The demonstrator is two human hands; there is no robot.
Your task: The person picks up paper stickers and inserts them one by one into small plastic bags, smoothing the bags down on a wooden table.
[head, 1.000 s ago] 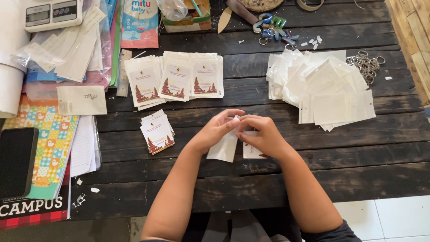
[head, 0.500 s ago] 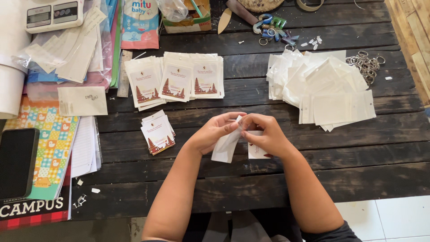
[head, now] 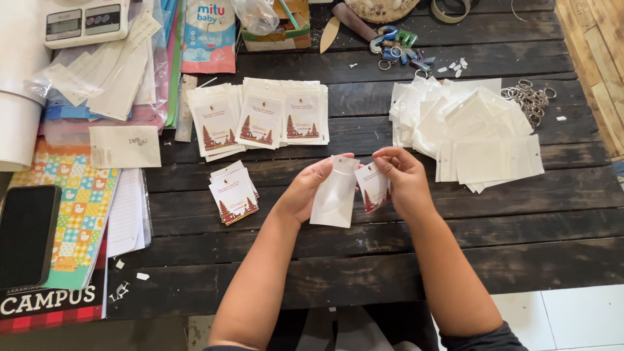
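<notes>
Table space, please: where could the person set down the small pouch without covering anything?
Bare planks lie along the table near edge, under the forearms, and between the small card stack and the left hand. The heap of empty pouches and filled pouches crowd the middle.

A black phone [head: 27, 234] lies at the bench's [head: 520, 247] left edge, a white scale [head: 84, 23] at its far left corner, metal rings [head: 530, 99] near its right edge.
</notes>
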